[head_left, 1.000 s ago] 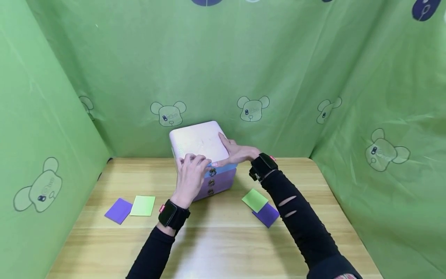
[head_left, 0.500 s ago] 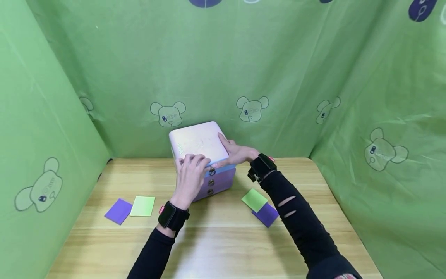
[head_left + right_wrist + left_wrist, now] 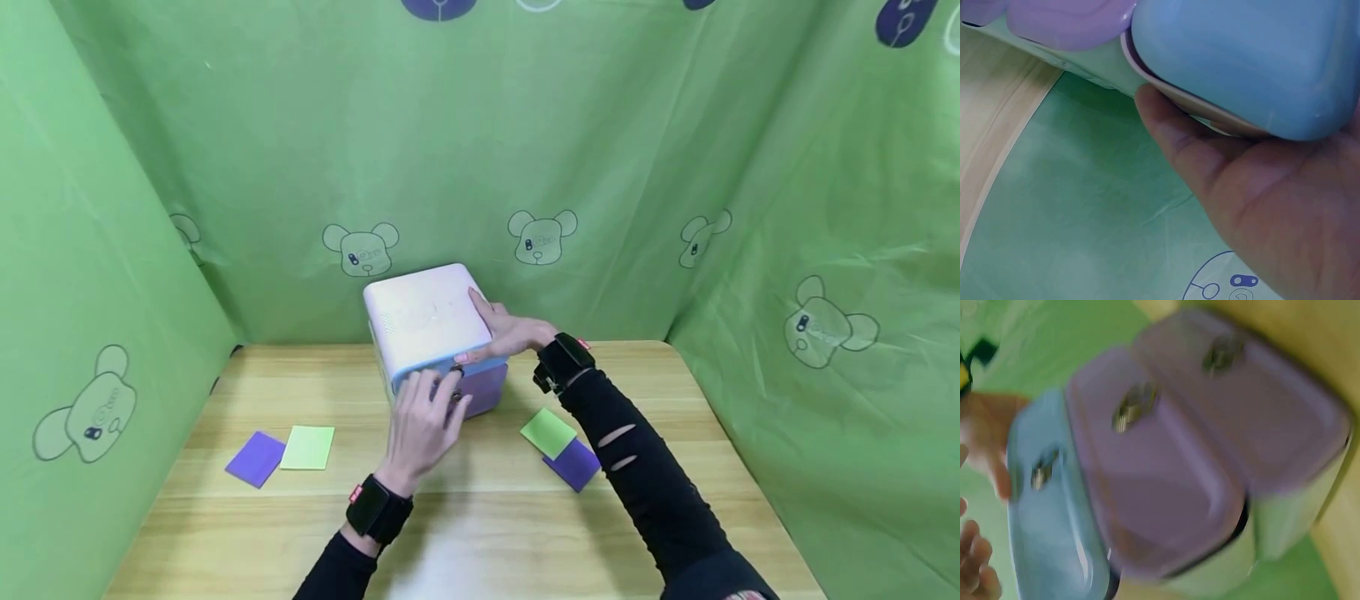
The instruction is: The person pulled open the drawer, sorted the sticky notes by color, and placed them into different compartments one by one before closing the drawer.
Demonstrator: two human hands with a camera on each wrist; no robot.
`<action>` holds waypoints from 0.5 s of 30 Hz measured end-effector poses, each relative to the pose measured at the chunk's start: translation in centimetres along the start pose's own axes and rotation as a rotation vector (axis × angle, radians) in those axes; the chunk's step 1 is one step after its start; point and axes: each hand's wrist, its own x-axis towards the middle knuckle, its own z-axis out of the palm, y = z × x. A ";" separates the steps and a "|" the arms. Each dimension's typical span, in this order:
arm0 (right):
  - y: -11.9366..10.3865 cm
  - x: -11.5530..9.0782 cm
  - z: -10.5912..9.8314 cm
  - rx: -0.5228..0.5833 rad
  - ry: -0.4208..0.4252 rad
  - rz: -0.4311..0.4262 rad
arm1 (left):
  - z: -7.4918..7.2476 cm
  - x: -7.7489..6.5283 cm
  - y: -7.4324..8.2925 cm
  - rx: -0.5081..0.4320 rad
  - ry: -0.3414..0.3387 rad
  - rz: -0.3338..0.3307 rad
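A small drawer cabinet [image 3: 426, 312] has a pale pink top, a blue top drawer [image 3: 1054, 519] and purple drawers [image 3: 1154, 481] below, each with a small metal knob. My right hand [image 3: 510, 332] grips its upper right side near the front corner, one digit reaching over the front edge. From the right wrist, this hand [image 3: 1272, 187] lies against the side wall beside the blue front. My left hand [image 3: 422, 429] hovers before the drawer fronts with bent, loose fingers and holds nothing. Its fingertips [image 3: 982, 550] show apart from the blue drawer in the left wrist view.
On the wooden table [image 3: 480, 533], a purple paper square [image 3: 256, 459] and a light green one [image 3: 307, 447] lie at left. Another green square [image 3: 548, 432] overlaps a purple one [image 3: 574, 464] at right. A green curtain [image 3: 450, 125] encloses the back and sides.
My left hand has come off the cabinet's top front edge and moved down toward me, uncovering part of the blue drawer. The right hand has kept its place.
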 end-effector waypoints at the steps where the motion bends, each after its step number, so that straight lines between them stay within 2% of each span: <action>1: 0.0 0.0 0.0 0.000 -0.001 0.002 | 0.3 -0.4 0.3 0.003 0.007 0.012; 3: 0.1 0.0 0.0 0.003 -0.001 0.003 | 0.8 -1.3 0.7 0.005 -0.011 0.026; 7: 0.1 -0.1 0.1 0.011 -0.007 0.000 | 1.8 -2.8 1.1 0.040 -0.104 0.010; 15: 0.0 -0.2 0.2 0.012 -0.008 0.001 | 3.2 -4.4 1.1 0.100 -0.271 -0.096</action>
